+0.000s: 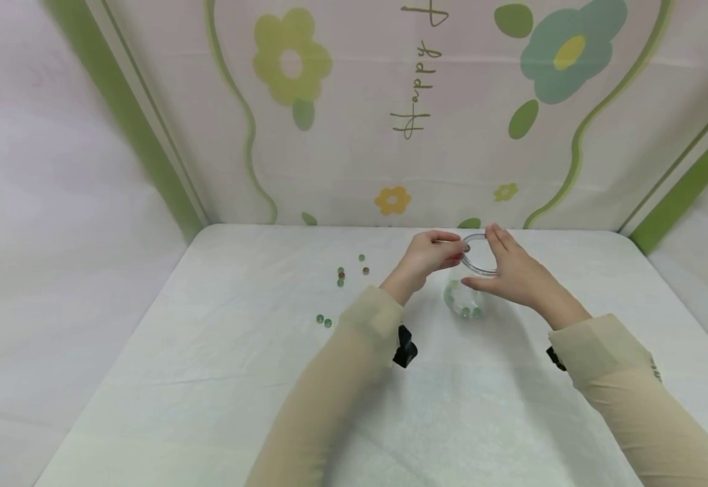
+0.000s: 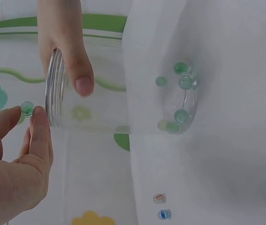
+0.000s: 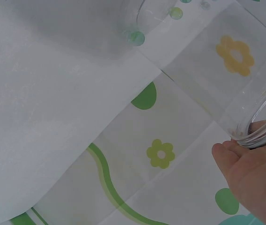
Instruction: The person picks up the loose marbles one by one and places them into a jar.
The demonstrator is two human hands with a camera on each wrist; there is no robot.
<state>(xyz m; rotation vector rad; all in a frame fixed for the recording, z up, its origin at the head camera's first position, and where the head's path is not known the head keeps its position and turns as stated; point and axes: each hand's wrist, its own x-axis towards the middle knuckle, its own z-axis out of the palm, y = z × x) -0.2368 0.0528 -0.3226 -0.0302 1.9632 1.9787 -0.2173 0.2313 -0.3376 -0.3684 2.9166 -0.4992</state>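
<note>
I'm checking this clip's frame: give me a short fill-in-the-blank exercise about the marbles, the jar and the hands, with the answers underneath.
1. Of the left hand and the right hand, the one holding the clear jar near its mouth is the ______.
2. The marble pinched in the other hand is coloured ______.
3. In the head view, the loose marbles lie on the table to the ______ of the jar.

Missing words: right; green; left.
</note>
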